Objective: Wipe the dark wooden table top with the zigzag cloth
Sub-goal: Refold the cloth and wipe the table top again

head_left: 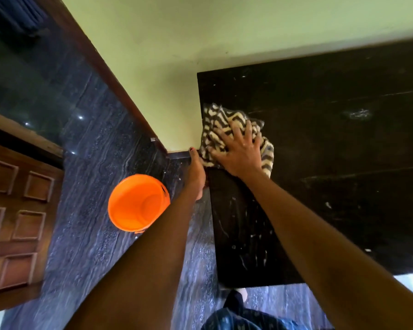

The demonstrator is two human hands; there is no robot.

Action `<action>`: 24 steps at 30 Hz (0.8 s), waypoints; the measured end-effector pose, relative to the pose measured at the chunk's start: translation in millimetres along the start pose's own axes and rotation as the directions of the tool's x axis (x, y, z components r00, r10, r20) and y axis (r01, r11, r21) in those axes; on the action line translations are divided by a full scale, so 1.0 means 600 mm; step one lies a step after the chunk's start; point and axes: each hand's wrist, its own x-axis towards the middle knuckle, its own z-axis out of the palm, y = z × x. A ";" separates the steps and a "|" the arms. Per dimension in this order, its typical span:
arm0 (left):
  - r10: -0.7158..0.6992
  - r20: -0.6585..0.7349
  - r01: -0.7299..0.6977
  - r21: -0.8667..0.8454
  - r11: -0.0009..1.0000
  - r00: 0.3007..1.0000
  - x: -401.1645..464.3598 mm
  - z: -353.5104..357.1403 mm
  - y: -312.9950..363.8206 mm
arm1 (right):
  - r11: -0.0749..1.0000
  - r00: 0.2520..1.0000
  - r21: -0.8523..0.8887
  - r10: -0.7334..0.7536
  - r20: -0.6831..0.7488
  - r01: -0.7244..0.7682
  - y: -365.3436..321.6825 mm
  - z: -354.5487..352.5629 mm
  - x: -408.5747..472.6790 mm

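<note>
Right hand [239, 151] (fingers spread) presses zigzag cloth [224, 129] on table top [332, 139]; left grip unclear.

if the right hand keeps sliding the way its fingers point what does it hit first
The right hand, pressing flat on the black-and-cream zigzag cloth, points toward the far left corner of the dark wooden table top. Beyond the cloth lies bare table, then probably the pale green wall; depth is unclear.
</note>
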 end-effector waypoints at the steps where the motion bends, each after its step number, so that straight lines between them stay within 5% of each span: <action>1: 0.013 -0.005 -0.013 -0.008 1.000 1.000 -0.025 -0.001 0.007 | 0.999 0.999 0.002 0.032 0.008 -0.032 -0.001 -0.002 0.002; 7: -0.065 0.005 0.065 -0.009 0.998 0.998 -0.006 -0.013 -0.059 | 1.000 0.999 0.018 0.026 -0.024 -0.026 0.003 0.009 -0.227; 10: -0.069 0.046 0.068 0.029 0.997 0.997 -0.045 -0.016 -0.071 | 1.000 0.999 0.007 0.007 0.051 -0.008 0.025 0.003 -0.184; 14: -0.080 0.037 0.081 -0.013 0.997 0.996 -0.130 -0.015 -0.049 | 0.985 0.986 0.046 0.161 0.052 -0.164 0.006 -0.003 -0.098; 17: -0.115 0.055 0.118 -0.051 0.992 0.992 -0.140 -0.020 -0.055 | 1.000 1.000 0.017 0.024 -0.011 -0.024 -0.003 0.009 -0.201; 20: -0.139 0.028 0.140 -0.080 0.987 0.990 -0.138 -0.021 -0.068 | 0.989 0.987 -0.013 -0.146 0.073 0.148 0.026 0.009 -0.278; 24: -0.063 -0.105 0.056 -0.070 0.996 0.992 -0.175 -0.011 -0.058 | 0.996 0.992 0.030 0.079 0.098 -0.082 0.020 -0.009 -0.195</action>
